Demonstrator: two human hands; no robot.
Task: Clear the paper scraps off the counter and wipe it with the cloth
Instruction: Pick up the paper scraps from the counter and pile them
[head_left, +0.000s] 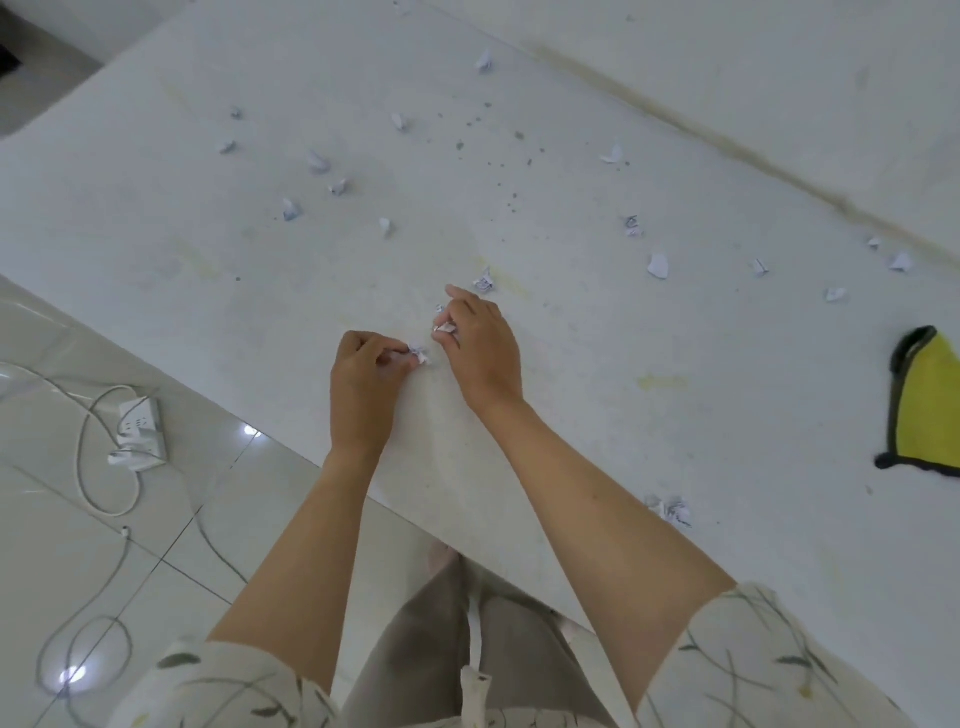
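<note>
Several small crumpled paper scraps lie scattered over the white counter (571, 415). My left hand (366, 384) pinches one scrap (420, 355) near the middle of the counter. Beside it, my right hand (480, 345) has its fingers closed on another scrap (445, 328). One more scrap (484, 281) lies just beyond my right fingertips. A small pile of scraps (672, 509) rests near the front edge by my right forearm. The yellow cloth with a dark border (927, 405) lies flat at the right edge of the view, away from both hands.
Dark specks dot the counter's far middle (498, 156). A wall meets the counter along the upper right (727, 78). Below left, a tiled floor holds a white power strip (139, 434) and looping cables (98, 467).
</note>
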